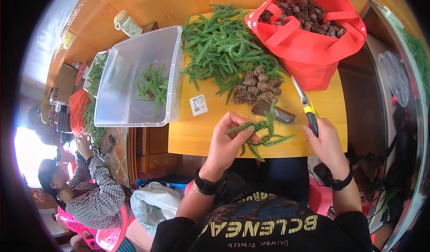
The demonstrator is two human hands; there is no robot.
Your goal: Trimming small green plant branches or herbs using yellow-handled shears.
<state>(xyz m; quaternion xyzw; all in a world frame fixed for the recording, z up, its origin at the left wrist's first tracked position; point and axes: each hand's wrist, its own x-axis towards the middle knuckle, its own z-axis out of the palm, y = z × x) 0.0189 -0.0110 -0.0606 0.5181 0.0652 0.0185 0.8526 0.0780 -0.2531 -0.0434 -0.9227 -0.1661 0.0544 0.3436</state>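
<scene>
My left hand (233, 137) is closed on a few green artificial pine sprigs (268, 137), pinching their stems above the table's near edge. My right hand (326, 140) grips scissors (306, 103) with yellow and black handles; their silver blades point away from me, apart from the sprigs. Just beyond the sprigs lies a bundle of thin dark strips (274, 112), seemingly in clear wrap. Behind it is a small heap of brown pine cones (259, 86). A large pile of green sprigs (221, 46) covers the table's far side.
A red fabric bag (311, 66) full of pine cones stands far right. At left, a clear plastic bin (174, 86) holds sprigs with cones. A white label (198, 105) lies on the yellow table (197, 137). Another person (89, 189) works at far left; a bottle (128, 24) stands behind the bin.
</scene>
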